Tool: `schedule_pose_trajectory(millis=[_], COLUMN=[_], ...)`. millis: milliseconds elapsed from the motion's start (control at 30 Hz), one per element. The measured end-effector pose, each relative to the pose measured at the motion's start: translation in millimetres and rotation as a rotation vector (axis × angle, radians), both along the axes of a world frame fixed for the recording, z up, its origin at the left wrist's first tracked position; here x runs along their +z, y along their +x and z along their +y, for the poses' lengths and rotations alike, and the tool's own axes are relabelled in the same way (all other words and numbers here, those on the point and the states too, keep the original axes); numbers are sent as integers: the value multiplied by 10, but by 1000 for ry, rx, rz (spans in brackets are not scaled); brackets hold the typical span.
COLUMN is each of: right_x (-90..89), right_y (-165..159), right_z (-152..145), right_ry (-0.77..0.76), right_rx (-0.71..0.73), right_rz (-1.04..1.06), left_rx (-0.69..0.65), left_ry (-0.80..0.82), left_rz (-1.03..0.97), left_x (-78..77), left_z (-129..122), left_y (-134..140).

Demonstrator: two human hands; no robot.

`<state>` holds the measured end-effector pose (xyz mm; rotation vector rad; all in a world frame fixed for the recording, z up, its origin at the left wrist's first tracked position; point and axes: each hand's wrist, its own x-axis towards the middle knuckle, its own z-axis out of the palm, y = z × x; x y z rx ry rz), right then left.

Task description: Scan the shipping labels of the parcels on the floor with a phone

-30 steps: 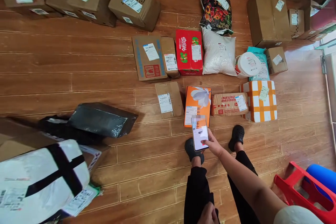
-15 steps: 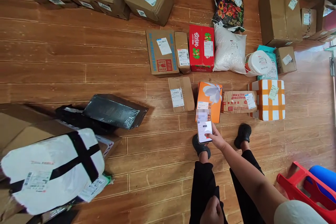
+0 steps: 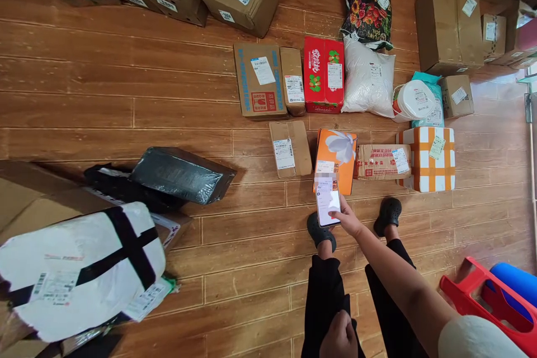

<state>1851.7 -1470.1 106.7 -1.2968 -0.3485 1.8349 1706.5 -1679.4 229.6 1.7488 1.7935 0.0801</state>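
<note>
A smartphone (image 3: 328, 210) with a lit white screen is held in my right hand (image 3: 349, 219), thumb resting on the lower part of the screen. The phone hangs over the near edge of an orange box (image 3: 335, 159) with a pale flower print and a white label, covering a bit of it. My left hand (image 3: 339, 337) is low in front of my thigh, fingers curled in, nothing visible in it. Left of the orange box lies a small brown carton (image 3: 300, 148); to its right is a brown box with red print (image 3: 373, 162).
Behind stand a red box (image 3: 324, 95), a white sack (image 3: 369, 78), a white bucket (image 3: 417, 100) and a black soil bag (image 3: 367, 17). A checked orange-white box (image 3: 447, 170) sits at right. Wrapped parcels (image 3: 100, 260) lie left, a red stool (image 3: 470, 296) lower right.
The small dark box on the phone's screen is gone. My right hand and the phone have barely shifted, and the view has moved slightly. The parcels stay where they were.
</note>
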Motion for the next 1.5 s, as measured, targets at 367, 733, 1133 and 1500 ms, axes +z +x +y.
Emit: schedule_pose_trajectory(millis=[367,733,1133,1500], right_x=[166,644,959,823], right_y=[15,20,-242,-135], right_z=[0,112,104,16], right_ry=[59,191,134,158], right_rx=[46,126,40,12], right_rz=[50,63,95,1], left_rx=[-117,-255,-272,-310], left_ry=[-30,-135,-522,-541], left_rz=[34,60,57,118], left_x=[69,94,104,150], left_z=[142,451,189,107], left_y=[-58,-304,-310,-39])
